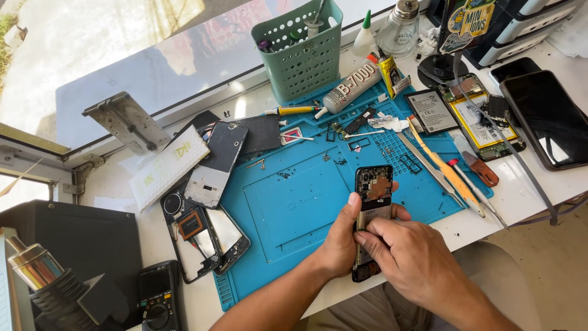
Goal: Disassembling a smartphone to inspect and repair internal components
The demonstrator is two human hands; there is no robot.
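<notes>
A blue repair mat [288, 208] is spread across the worktop [520, 196] at frame centre. Over its lower right edge an opened phone [373, 211], back cover off, circuitry and battery exposed, is gripped by the left hand [340, 239]. The right hand [410, 257] is pressed onto its lower half, fingers together.

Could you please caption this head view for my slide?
Both hands, left hand and right hand, grip an opened phone above a blue mat.
</notes>
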